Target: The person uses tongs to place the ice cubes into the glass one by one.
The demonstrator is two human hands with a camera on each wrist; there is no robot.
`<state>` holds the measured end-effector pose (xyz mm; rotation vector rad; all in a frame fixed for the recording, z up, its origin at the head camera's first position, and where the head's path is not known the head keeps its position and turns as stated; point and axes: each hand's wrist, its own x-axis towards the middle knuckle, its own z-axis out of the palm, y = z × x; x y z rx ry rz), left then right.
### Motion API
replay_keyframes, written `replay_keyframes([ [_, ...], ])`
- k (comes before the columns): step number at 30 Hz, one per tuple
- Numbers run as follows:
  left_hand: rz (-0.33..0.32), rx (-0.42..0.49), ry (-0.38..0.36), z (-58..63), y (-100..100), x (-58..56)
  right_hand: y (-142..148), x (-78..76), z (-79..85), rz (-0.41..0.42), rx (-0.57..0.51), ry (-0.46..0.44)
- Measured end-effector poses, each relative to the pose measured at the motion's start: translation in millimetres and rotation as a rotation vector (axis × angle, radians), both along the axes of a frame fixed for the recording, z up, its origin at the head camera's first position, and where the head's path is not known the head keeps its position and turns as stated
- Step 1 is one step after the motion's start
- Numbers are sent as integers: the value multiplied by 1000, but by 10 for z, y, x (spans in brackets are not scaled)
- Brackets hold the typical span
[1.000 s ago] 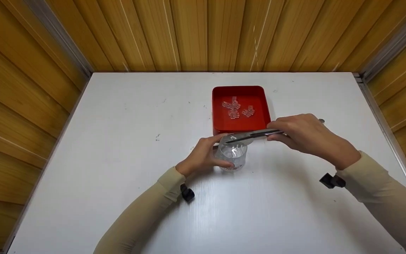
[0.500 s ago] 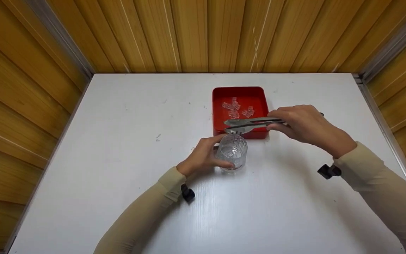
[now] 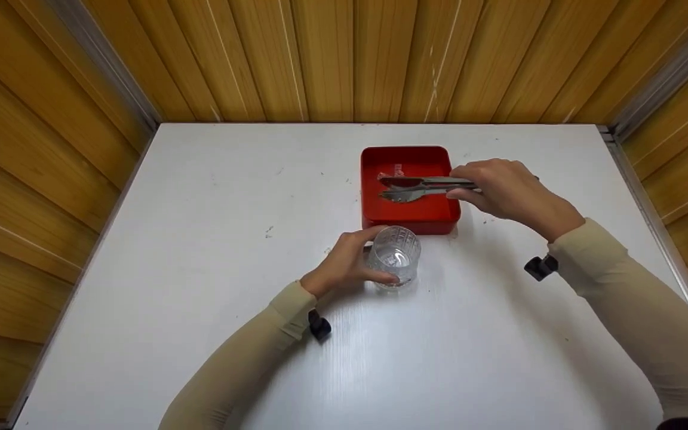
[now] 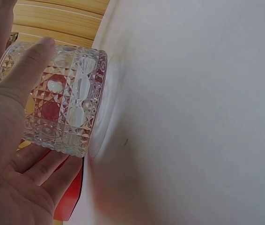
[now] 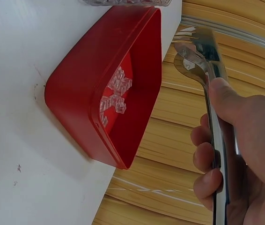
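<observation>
My left hand (image 3: 347, 263) holds a clear cut-glass tumbler (image 3: 395, 257), fingers on its far side and thumb on the near side. The tumbler stands upright on the white table. In my right hand (image 3: 502, 191) is a pair of metal serving tongs (image 3: 427, 186), one end spoon-like and the other fork-like. Their tips stand a little apart above a square red box (image 3: 412, 227). Inside the box lie several clear cube-like pieces (image 5: 118, 83), partly hidden by the tongs in the head view. The right wrist view shows the tongs raised above the box's rim.
The white table (image 3: 230, 209) carries the box just behind the tumbler. Wood-patterned walls (image 3: 320, 60) border its back and sides. Small dark marks (image 3: 269, 232) dot the tabletop.
The right hand has carried the tongs from the tumbler's mouth back over the red box, their tips spreading apart on the way. The left hand and tumbler stay in place.
</observation>
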<state>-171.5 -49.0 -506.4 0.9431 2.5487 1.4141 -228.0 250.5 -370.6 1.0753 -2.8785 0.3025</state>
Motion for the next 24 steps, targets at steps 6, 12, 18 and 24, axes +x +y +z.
replay_keyframes([
  [6, 6, -7, -1, 8, 1, 4, -41, -138, -50, -38, 22, -51],
  [12, 8, -12, 5, 13, -2, 0, -82, -256, -79, -67, 32, -88],
  [18, 3, -12, 5, 9, 11, -11, -84, -351, -99, -93, 46, -115],
  [24, 4, -19, 41, 9, 18, -13, -48, -421, -142, -112, 79, -93],
])
